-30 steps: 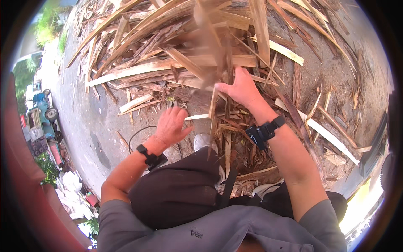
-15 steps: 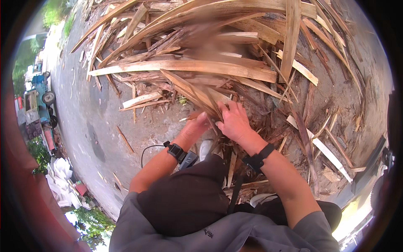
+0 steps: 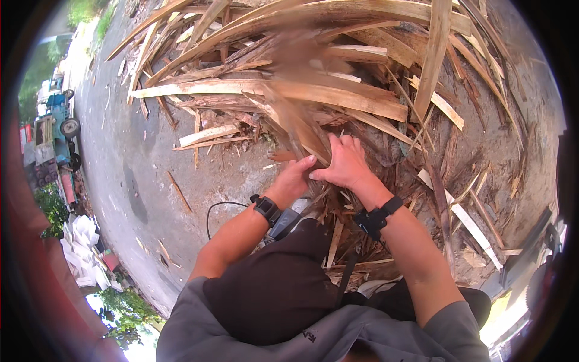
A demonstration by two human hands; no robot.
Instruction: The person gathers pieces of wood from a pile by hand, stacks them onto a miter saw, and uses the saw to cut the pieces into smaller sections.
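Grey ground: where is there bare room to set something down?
Mostly left of the left hand, on grey ground between the wood pile and left forearm; a thin stick lies there. Crowded: ahead of both hands, and right of the right hand, around a long pale strip.

A head-worn fisheye looks steeply down at nearby fingers [image 3: 348,143] and split wood [image 3: 362,99].

Small dark lettering [image 3: 309,335] marks the grey shirt [image 3: 265,332], too unclear to read.
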